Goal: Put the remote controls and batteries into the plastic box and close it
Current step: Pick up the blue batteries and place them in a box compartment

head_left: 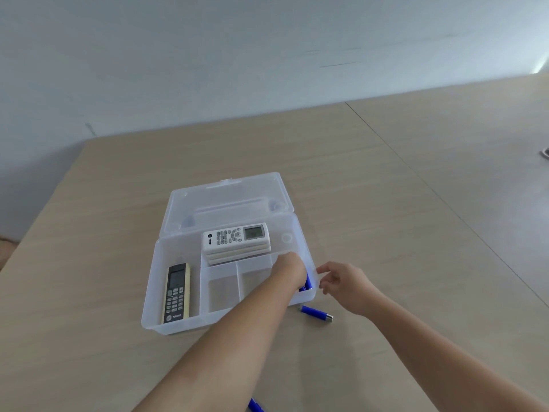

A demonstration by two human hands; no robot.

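My left grip reaches into the right-hand compartment of the clear plastic box, knuckles up, closed around blue batteries. My right grip hovers just beside it outside the wall, fingers loosely spread and empty, with another battery on the counter just below it. To the left of my left grip lie a white Trane remote and a black-faced one printed TRANE.

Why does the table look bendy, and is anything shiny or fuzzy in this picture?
In the head view, the wide lens curves the far edge of the beige wooden table; a bright glare patch sits at the upper right corner; light is soft, so the clear plastic box casts only faint shadows; the right hand looks slightly blurred.
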